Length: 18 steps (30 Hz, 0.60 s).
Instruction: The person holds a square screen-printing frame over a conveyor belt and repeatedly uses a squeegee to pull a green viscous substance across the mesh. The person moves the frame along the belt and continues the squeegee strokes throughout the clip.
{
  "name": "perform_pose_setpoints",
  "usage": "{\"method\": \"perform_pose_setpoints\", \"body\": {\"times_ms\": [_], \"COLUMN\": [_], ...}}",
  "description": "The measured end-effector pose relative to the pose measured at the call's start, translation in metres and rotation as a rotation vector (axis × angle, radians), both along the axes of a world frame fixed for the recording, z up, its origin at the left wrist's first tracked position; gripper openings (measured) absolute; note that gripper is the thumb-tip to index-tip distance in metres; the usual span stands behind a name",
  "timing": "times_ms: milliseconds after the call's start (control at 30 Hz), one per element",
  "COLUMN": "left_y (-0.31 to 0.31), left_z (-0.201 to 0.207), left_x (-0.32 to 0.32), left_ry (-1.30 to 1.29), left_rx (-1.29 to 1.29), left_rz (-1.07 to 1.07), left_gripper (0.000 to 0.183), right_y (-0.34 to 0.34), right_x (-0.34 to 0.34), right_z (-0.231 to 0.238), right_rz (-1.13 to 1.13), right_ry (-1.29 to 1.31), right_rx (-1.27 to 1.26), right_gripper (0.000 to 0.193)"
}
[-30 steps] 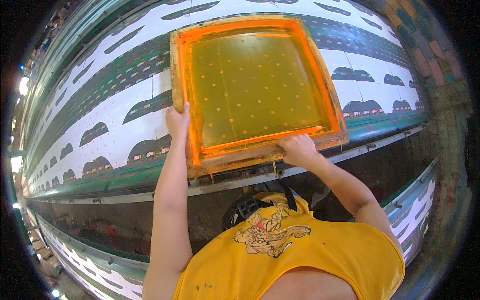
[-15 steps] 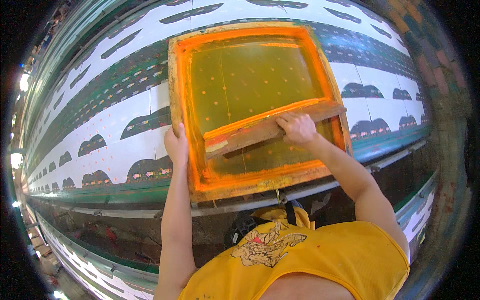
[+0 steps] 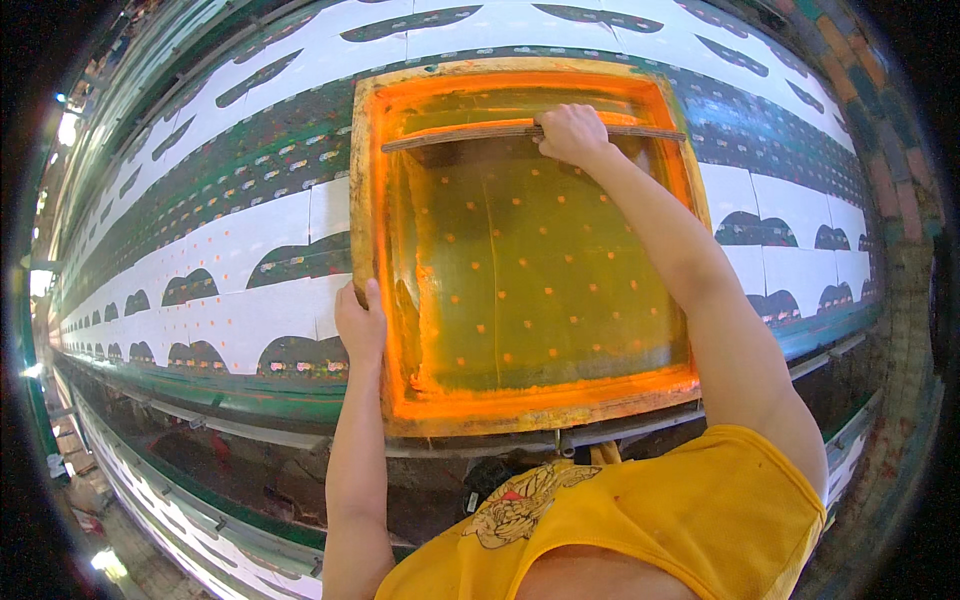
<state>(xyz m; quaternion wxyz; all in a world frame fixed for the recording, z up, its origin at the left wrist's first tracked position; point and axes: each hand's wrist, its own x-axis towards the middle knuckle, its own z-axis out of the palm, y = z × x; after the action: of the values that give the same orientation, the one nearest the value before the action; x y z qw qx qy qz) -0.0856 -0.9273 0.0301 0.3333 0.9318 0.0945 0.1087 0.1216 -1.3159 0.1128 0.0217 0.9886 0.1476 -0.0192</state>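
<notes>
A wooden-framed printing screen [image 3: 540,300] lies on the long table, its inner edges coated in bright orange ink and its olive mesh marked with small orange dots. My right hand [image 3: 573,134] is closed over a wooden squeegee [image 3: 450,137], which spans the screen near its far end. Orange ink [image 3: 440,127] lies along the squeegee's far side. Down at the left side of the frame, my left hand [image 3: 361,318] grips the wooden edge, thumb raised along it.
White cut fabric panels [image 3: 250,235] with dark curved gaps lie in rows on the green table [image 3: 300,395], left, right and beyond the screen. A metal rail [image 3: 230,428] follows the near table edge. Another table with panels [image 3: 200,540] stands at the lower left.
My right hand has pushed the squeegee from the near part of the screen to its far end, and the squeegee now stands more upright. My left hand stays on the frame.
</notes>
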Motion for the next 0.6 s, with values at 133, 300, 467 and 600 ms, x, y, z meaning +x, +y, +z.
{"method": "perform_pose_setpoints", "body": {"times_ms": [133, 300, 467, 600], "left_y": [0.000, -0.001, -0.001, 0.000], "left_z": [-0.001, 0.001, 0.000, -0.001], "left_x": [0.003, 0.005, 0.006, 0.005], "left_ry": [-0.034, 0.016, -0.009, -0.068], "left_rx": [0.014, 0.018, -0.012, 0.003], "left_rz": [0.010, 0.038, 0.039, 0.020], "left_gripper": [0.034, 0.036, 0.036, 0.036], "right_y": [-0.003, -0.006, -0.013, -0.009], "right_x": [-0.022, -0.038, 0.026, 0.060], "right_z": [-0.008, 0.034, 0.050, 0.025], "right_rz": [0.052, 0.049, 0.019, 0.073], "right_ry": [0.015, 0.146, 0.012, -0.031], "right_rx": [0.019, -0.003, 0.048, 0.020], "right_gripper": [0.029, 0.030, 0.033, 0.035]}}
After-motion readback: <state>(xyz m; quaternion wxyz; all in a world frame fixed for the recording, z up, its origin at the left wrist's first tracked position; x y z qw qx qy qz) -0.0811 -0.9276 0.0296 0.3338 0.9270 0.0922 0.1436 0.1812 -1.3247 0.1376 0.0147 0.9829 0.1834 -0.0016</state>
